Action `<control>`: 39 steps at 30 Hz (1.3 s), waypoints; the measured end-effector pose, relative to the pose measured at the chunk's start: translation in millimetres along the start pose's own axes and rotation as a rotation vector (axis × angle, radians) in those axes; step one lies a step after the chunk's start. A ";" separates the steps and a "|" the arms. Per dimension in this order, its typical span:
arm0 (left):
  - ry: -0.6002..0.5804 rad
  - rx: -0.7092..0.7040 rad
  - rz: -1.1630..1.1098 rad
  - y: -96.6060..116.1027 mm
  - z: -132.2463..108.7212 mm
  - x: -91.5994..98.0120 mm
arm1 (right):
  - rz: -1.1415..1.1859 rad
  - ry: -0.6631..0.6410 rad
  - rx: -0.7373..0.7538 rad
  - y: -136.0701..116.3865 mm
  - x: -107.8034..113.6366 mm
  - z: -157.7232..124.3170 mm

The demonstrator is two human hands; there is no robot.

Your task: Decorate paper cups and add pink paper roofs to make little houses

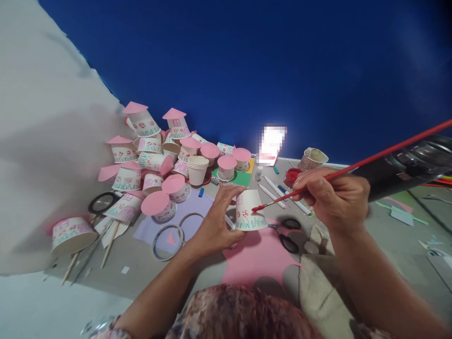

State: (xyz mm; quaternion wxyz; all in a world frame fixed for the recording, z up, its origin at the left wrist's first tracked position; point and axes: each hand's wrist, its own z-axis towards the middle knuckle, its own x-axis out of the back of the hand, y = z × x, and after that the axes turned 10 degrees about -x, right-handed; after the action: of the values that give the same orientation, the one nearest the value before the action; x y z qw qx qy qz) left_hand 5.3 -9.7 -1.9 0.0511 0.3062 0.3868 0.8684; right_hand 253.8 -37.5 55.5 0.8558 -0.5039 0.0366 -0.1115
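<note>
My left hand (218,221) grips an upside-down white paper cup (250,200) from its left side, thumb low and fingers near the top. Green grass strokes run along the cup's rim, with small red dabs above them and a pink window at the left. In my right hand (335,200) is a thin red-handled paintbrush (388,149), pinched close to its metal end. The brush's red-wetted tip meets the cup's side just right of the red dabs. A pot of red paint (291,176) stands behind my right hand.
Decorated cups with pink paper roofs (155,202) are heaped at the left. Nearby are stacked plain cups (197,169), tape rolls (168,242), black-handled scissors (289,242), markers (273,195), pink paper (254,263), a cloth (318,287) and a lit phone (271,146).
</note>
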 end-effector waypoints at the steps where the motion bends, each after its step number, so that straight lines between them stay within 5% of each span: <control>1: -0.002 -0.001 -0.007 -0.1 -0.3 -0.4 | -0.007 0.005 -0.007 1.3 -0.9 -0.5; 39: -0.004 0.036 -0.071 5.0 -0.6 -0.3 | -0.070 0.031 -0.036 -0.4 0.1 -1.2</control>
State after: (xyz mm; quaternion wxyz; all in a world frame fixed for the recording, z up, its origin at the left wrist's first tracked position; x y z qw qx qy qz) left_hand 6.0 -13.7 1.1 0.0772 0.2950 0.4129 0.8582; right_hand 253.6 -38.7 55.3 0.8414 -0.5184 0.0342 -0.1487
